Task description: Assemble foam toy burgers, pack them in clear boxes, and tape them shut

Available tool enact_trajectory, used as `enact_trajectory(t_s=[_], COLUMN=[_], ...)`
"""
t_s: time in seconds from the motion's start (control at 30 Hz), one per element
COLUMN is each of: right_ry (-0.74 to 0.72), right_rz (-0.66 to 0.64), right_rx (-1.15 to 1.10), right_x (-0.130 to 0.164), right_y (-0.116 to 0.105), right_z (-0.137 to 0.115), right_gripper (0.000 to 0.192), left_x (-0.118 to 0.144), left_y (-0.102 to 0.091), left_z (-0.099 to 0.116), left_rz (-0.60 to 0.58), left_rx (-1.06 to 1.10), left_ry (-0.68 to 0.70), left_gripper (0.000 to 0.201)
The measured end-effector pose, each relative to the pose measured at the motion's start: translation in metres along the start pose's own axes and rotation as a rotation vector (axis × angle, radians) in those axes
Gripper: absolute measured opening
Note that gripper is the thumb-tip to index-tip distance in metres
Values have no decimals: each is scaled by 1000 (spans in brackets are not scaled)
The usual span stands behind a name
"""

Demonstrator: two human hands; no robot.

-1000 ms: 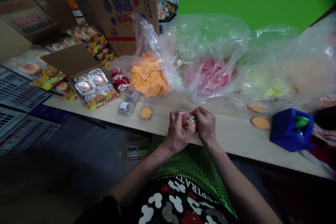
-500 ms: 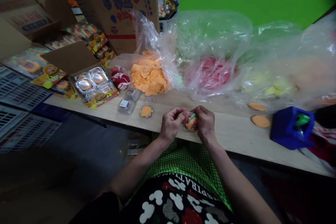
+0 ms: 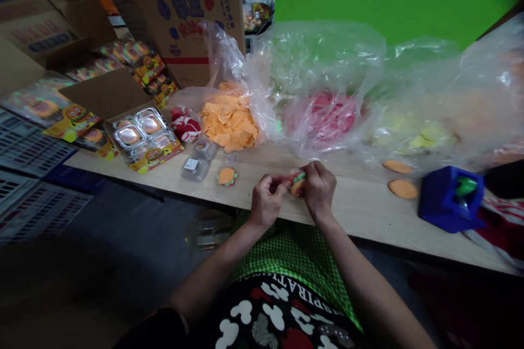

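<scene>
Between my two hands is a small toy-like burger (image 3: 297, 184) with orange buns and green and red layers, held above the front edge of the table (image 3: 360, 202). My right hand (image 3: 321, 188) grips it from the right, fingers closed. On its left side, my left hand (image 3: 267, 199) is pinched at the burger's edge; a thin clear wrapping may be there, but it is too blurred to be sure. A second layered burger (image 3: 226, 176) lies to the left, beside a clear plastic clamshell (image 3: 195, 168) with a white label.
Behind are clear bags with orange discs (image 3: 231, 122), pink pieces (image 3: 327, 114) and yellow pieces (image 3: 428, 139). At right are two orange buns (image 3: 403, 189) and a blue tape dispenser (image 3: 448, 199). Left stand a display box (image 3: 149, 142) of packed burgers and a large carton (image 3: 180, 11).
My hands stay together on the burger, which has turned and tilted a little between them. The whole view has shifted slightly. A person's arm in the background gap is gone from sight.
</scene>
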State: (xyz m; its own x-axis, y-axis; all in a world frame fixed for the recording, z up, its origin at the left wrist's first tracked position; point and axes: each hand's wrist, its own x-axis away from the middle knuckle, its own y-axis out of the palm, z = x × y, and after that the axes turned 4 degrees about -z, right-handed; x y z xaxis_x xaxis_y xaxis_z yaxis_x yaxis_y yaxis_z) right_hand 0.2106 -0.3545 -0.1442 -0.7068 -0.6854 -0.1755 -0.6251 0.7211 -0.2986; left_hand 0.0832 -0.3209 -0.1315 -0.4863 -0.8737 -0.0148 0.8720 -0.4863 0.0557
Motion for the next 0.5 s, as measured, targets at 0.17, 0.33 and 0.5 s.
enact_trajectory(t_s=[0.17, 0.33, 0.5], right_ry=[-31, -70, -95], right_rz=[34, 8, -8], right_rx=[52, 87, 160], right_x=[18, 21, 21], right_y=[3, 0, -8], right_z=[-7, -6, -11], right_gripper=[34, 32, 31], left_x=[-8, -5, -6], left_y=[0, 1, -3], left_z=[9, 11, 11], left_rz=[3, -8, -75], left_rx=[-104, -114, -121], left_ry=[47, 51, 52], left_gripper=[20, 17, 18])
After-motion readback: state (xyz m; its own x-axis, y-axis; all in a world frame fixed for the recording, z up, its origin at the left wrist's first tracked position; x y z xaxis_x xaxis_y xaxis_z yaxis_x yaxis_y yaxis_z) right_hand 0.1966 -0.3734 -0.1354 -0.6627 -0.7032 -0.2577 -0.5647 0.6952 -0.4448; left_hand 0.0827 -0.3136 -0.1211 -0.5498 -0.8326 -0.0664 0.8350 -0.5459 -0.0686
